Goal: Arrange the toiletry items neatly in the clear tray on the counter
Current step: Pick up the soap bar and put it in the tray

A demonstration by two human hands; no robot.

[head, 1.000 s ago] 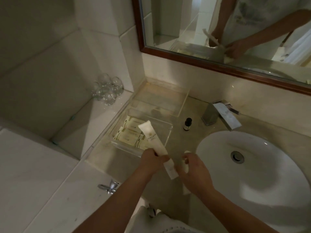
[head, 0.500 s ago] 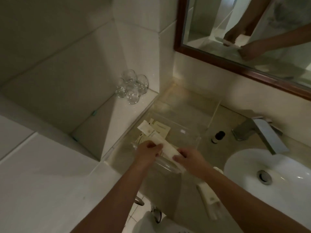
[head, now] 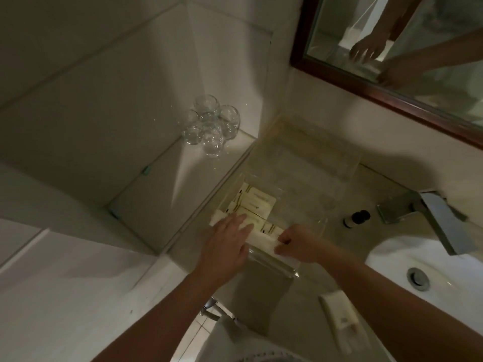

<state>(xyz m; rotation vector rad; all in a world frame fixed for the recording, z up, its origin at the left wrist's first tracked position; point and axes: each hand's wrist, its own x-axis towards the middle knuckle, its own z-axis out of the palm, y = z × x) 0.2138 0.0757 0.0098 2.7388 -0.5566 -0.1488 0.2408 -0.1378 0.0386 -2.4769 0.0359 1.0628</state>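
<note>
The clear tray stands on the stone counter left of the sink, with cream packets lying flat in its left side. A white tube lies across the tray's near end. My left hand rests flat on the tube's left part, fingers spread. My right hand pinches the tube's right end at the tray's near wall. A second white tube lies on the counter beside my right forearm. A small dark-capped bottle stands right of the tray.
Several upturned glasses sit on a white ledge at the back left. A square chrome tap overhangs the white basin on the right. A wood-framed mirror hangs above. A second clear tray stands behind the first.
The tube has gone from held upright above the counter to lying low across the tray's near end. My left hand has flattened onto it. The view has shifted left.
</note>
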